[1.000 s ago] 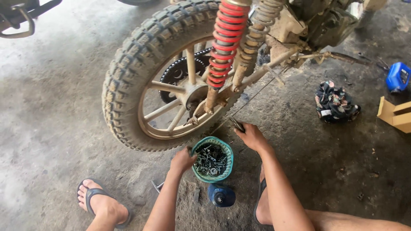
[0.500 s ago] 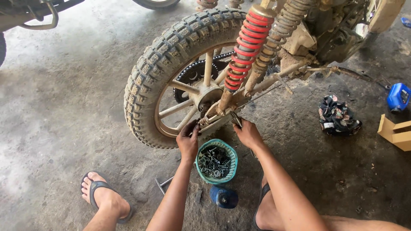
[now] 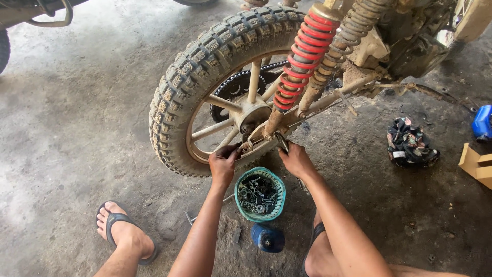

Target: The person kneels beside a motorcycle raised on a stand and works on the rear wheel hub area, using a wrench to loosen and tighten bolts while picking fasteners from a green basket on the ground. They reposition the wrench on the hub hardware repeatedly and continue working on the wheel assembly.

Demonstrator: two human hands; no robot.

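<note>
A muddy motorcycle rear wheel [image 3: 205,77] with a knobby tyre stands in front of me, a red shock spring [image 3: 305,51] beside it. My left hand [image 3: 223,165] reaches up to the end of the swingarm [image 3: 256,139] by the axle. Its fingers are pinched on a small fitting [image 3: 242,149] there. My right hand [image 3: 295,160] is closed around a dark metal tool [image 3: 282,141] set against the same spot from the right. A green woven basket [image 3: 279,197] of nuts and bolts sits on the floor just below both hands.
A blue can [image 3: 267,238] lies under the basket between my legs. My left foot in a sandal [image 3: 123,231] rests on the concrete. A patterned rag [image 3: 410,143], a blue container [image 3: 483,122] and a cardboard box [image 3: 476,164] lie at the right. Another vehicle's footrest [image 3: 48,15] shows at top left.
My left hand rose from the basket to the axle end. My right hand stayed at the swingarm with the tool. The view shifted, so the wheel now sits further right.
</note>
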